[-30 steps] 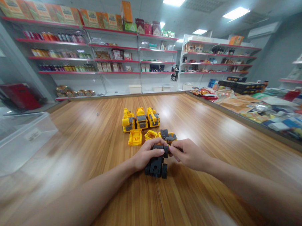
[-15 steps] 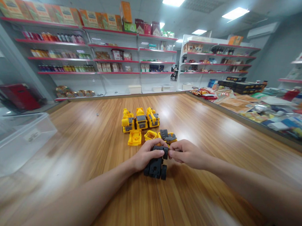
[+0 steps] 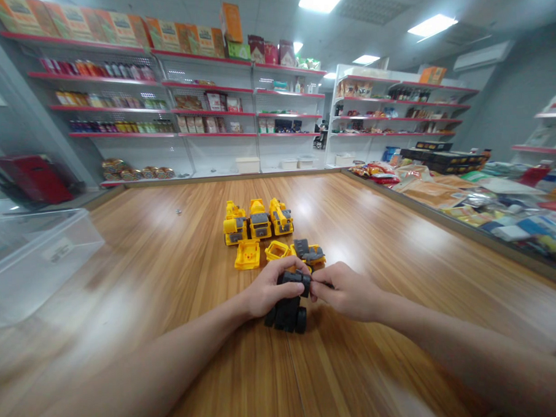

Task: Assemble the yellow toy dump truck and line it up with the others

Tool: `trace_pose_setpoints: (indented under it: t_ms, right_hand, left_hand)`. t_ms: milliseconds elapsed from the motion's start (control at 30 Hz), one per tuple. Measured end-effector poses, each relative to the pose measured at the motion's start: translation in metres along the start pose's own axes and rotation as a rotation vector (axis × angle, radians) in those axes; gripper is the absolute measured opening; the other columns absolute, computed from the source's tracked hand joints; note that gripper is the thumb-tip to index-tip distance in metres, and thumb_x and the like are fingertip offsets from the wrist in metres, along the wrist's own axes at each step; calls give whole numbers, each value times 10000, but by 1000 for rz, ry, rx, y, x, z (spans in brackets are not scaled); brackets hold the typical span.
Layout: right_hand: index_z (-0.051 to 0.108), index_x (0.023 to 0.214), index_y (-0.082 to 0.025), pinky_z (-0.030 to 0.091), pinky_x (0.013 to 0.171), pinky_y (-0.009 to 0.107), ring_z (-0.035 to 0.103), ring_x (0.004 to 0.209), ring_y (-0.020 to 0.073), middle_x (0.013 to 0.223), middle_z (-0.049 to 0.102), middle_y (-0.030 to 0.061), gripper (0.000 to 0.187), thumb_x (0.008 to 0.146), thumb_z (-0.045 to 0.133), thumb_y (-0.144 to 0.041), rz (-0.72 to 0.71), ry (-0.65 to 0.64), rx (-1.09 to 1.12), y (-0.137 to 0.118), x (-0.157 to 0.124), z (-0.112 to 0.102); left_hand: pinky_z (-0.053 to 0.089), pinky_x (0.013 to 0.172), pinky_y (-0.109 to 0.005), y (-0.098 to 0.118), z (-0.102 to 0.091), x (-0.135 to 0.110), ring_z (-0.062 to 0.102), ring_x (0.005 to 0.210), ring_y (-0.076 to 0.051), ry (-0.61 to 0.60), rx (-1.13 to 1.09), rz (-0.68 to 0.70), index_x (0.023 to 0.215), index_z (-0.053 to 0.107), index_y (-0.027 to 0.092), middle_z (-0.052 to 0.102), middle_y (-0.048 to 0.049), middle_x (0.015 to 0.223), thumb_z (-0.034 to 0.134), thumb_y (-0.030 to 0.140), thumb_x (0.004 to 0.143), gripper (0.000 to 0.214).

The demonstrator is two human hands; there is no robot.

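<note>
A black toy truck chassis (image 3: pixel 288 314) with wheels rests on the wooden table (image 3: pixel 170 268) in front of me. My left hand (image 3: pixel 264 290) wraps over its top from the left. From the right, my right hand (image 3: pixel 348 290) pinches a small dark part at the chassis's upper end, which I cannot make out fully. Just beyond my hands lie loose yellow toy parts (image 3: pixel 247 255) and a yellow-and-grey piece (image 3: pixel 310 252). Three assembled yellow toy trucks (image 3: pixel 259 219) stand in a row farther back.
A clear plastic bin (image 3: pixel 31 256) sits at the left table edge. A neighbouring table (image 3: pixel 490 205) on the right carries several packaged goods. Store shelves (image 3: pixel 163 115) with boxes and bottles line the back wall. A red case (image 3: pixel 34 177) stands at far left.
Both hands and the black chassis stayed almost in place; the chassis tilted slightly and my right fingers closed in tighter on its upper end.
</note>
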State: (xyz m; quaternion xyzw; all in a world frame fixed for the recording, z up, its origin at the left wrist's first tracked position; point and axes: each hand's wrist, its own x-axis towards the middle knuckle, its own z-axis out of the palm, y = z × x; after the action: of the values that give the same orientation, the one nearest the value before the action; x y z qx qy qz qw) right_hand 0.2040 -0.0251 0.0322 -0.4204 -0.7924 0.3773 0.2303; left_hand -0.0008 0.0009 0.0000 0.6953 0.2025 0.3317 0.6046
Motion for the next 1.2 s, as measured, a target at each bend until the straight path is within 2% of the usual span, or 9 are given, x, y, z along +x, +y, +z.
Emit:
trace_pose_setpoints:
  t_ms: [100,300,600,733,800,867,967,1067,1200]
  right_hand:
    - [673,678,-135,293,486,218,425,499,83,530,509,-23,272,839,525,-296,28,-22,26,1,-1,1]
    - [583,639,-137,177,382,204,246,359,43,418,356,-83,307,773,585,-414,253,-157,552,5,4,6]
    - [580,674,-125,126,341,177,209,328,28,394,346,-94,259,788,582,-357,357,-217,672,3,2,1]
    - [585,713,-135,102,339,175,175,341,34,406,293,-107,265,826,544,-371,351,-193,738,5,2,-7]
    - [585,730,-145,106,343,180,170,345,41,412,281,-110,276,838,525,-392,323,-112,687,6,4,-11]
    - [589,726,-151,166,361,183,237,357,51,420,331,-96,265,831,541,-390,258,28,507,7,7,-14]
    - [650,768,-148,375,502,209,520,536,105,586,583,-14,188,793,609,-330,90,219,102,8,9,-15]
    - [706,934,-178,461,670,254,648,774,175,855,717,31,194,789,604,-256,-4,223,-146,11,8,-12]
    - [703,1050,-235,468,728,270,679,854,202,982,739,34,281,792,593,-231,-6,174,-332,18,5,-7]
  left_hand:
    - [449,690,-285,0,0,-1,622,768,-198,-3,28,4,1044,555,141,689,-67,842,641,369,790,352]
    - [412,615,-247,-2,-3,-2,595,706,-171,37,105,-4,1036,574,147,663,-45,827,648,398,781,366]
    - [385,577,-227,-2,-3,-2,550,653,-140,32,57,-4,1038,576,143,656,-41,798,653,390,779,366]
    - [384,555,-209,0,-1,-1,533,613,-115,167,-73,38,985,605,134,624,-20,747,677,343,740,330]
    - [430,576,-223,2,0,1,581,642,-138,244,-241,44,1023,601,140,634,-25,770,662,316,726,350]
    - [491,640,-266,4,-2,4,638,733,-180,296,-430,47,1108,581,158,662,-45,861,617,291,744,389]
    - [530,677,-299,4,-5,6,671,800,-198,318,-619,57,1141,566,186,674,-63,980,578,241,777,368]
    - [552,659,-320,2,-8,7,695,774,-212,257,-727,50,1046,564,191,688,-70,971,596,176,757,291]
    - [573,748,-358,1,-10,8,717,849,-240,249,-785,63,972,559,177,711,-81,957,599,97,769,222]
